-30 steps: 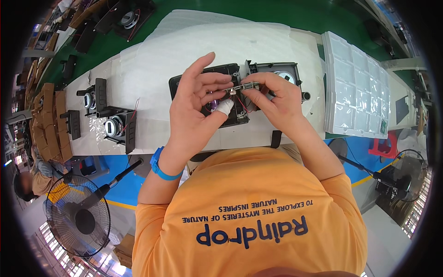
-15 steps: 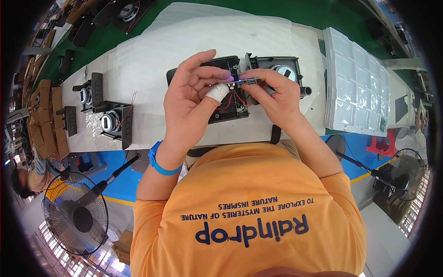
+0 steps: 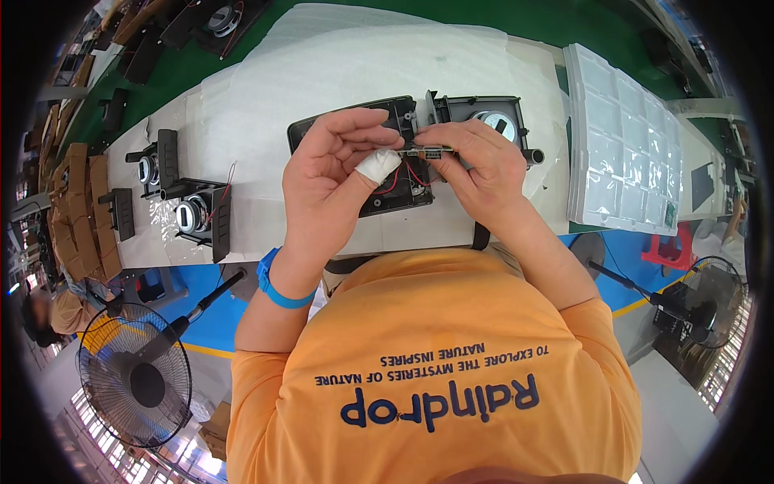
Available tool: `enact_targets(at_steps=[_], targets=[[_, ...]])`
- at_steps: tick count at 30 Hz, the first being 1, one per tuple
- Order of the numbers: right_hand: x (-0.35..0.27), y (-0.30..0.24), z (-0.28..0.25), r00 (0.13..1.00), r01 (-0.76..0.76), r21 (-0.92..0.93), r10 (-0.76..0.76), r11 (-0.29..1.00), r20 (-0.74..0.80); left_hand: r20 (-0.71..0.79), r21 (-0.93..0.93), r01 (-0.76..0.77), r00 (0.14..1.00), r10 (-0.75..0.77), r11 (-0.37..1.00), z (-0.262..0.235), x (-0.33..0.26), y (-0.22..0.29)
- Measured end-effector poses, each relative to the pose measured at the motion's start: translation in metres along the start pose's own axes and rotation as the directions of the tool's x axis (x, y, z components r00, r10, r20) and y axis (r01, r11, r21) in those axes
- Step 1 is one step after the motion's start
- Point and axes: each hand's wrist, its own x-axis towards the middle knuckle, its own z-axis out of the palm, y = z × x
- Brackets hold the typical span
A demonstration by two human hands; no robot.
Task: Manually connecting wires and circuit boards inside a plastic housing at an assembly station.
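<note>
Circuit board [image 3: 427, 152], small and narrow, with metal sockets along its near edge, is held up almost edge-on above a black casing [image 3: 399, 202], in front of the person's chest. The right hand [image 3: 488, 171] has its grip closed on the board's right end, thumb below and fingers above. At the other end, the left hand [image 3: 326, 165] brings its fingertips and a thumb wrapped in white [image 3: 377, 167] close around the edge; whether that grip pinches the board or merely touches it, I cannot tell. Red wires [image 3: 417, 175] hang just below the board, over the casing, which lies partly hidden by the left hand.

Just beside it, behind the right hand, sits a black housing [image 3: 476, 107] with a round silver speaker [image 3: 500, 125]. A white sheet [image 3: 266, 89] spreads across the desk [image 3: 270, 238]. Near its left end stand two more speaker housings [image 3: 221, 226] and a small black part [image 3: 122, 214], with brown cardboard [image 3: 81, 210] beyond. White compartment trays [image 3: 575, 145] lie to the right. Past the desk, a black fan [image 3: 147, 383] stands at lower left and another fan [image 3: 703, 302] at right, near a red stool [image 3: 671, 252].
</note>
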Motion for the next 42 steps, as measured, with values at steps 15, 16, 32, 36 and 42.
enact_targets(at_steps=[15, 16, 32, 36, 42], targets=[[0.006, 0.018, -0.087, 0.981, -0.191, -0.232, 0.195, 0.954, -0.007, -0.002, 0.767, -0.083, 0.991, 0.132, 0.636, -0.018, -0.017, 0.019], [0.003, 0.019, -0.1, 0.982, -0.186, -0.24, 0.185, 0.953, -0.026, 0.069, 0.838, -0.17, 0.976, 0.207, 0.519, -0.021, -0.018, 0.02], [-0.01, 0.056, -0.109, 0.966, -0.038, -0.37, 0.129, 0.928, 0.225, 0.551, 0.829, -0.536, 0.832, -0.067, 0.159, -0.02, -0.012, 0.024], [0.034, 0.065, -0.135, 0.973, -0.003, -0.383, 0.09, 0.924, 0.211, 0.56, 0.824, -0.55, 0.827, -0.051, 0.137, -0.015, 0.044, 0.034], [0.125, 0.146, -0.175, 0.982, -0.142, -0.498, 0.186, 0.855, 0.04, 0.552, 0.82, -0.546, 0.834, 0.011, 0.172, 0.016, 0.192, 0.013]])
